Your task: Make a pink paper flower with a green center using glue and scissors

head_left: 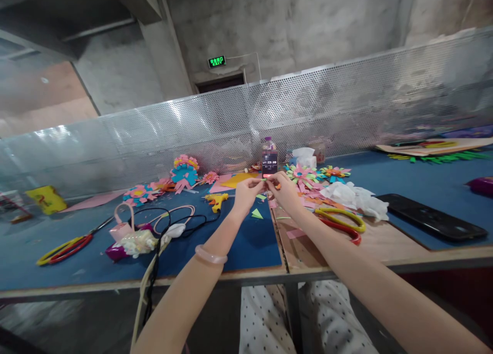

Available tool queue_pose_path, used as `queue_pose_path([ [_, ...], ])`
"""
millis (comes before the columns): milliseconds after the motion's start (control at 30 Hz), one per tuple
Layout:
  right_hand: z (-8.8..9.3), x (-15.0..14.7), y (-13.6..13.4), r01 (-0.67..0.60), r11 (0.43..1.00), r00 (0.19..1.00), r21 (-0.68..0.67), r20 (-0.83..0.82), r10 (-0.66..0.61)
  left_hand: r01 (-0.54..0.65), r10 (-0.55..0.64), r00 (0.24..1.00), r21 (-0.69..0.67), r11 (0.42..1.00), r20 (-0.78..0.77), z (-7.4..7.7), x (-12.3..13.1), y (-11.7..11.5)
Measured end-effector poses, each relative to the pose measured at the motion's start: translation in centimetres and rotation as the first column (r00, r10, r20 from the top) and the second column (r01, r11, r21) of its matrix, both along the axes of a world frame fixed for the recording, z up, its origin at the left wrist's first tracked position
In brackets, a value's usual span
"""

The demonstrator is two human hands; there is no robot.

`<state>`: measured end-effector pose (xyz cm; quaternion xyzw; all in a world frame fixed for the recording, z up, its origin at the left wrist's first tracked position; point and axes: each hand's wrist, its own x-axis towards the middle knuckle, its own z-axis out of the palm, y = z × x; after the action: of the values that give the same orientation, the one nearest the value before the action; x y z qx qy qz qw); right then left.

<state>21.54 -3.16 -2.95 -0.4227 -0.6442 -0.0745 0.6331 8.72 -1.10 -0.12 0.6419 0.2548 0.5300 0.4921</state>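
My left hand and my right hand meet above the middle of the table, fingertips pinched close together. Between them shows a bit of a small green strip, mostly covered by the fingers. Just behind, a phone showing a timer leans upright against a bottle with a purple cap. Green paper scraps lie below my left hand. A yellow glue gun rests to its left. Pink paper pieces are spread beside my right hand.
Paper flowers stand at the back left, others at the back right. Scissors with red and yellow handles lie under my right forearm; another pair is far left. Cables hang over the front edge. A black phone lies right.
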Motion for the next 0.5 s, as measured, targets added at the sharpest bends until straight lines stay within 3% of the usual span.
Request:
queue_pose_path([
  [333,0.4,0.4,-0.1,-0.008,0.999,0.999,-0.047,0.049,0.011,-0.044,0.046,0.997,0.027,0.999,-0.061,0.0,-0.3,0.1],
  [500,0.7,1.3,-0.1,-0.019,0.995,0.987,-0.103,0.160,0.036,-0.033,0.037,0.993,0.033,0.999,-0.110,-0.2,-0.4,0.4],
])
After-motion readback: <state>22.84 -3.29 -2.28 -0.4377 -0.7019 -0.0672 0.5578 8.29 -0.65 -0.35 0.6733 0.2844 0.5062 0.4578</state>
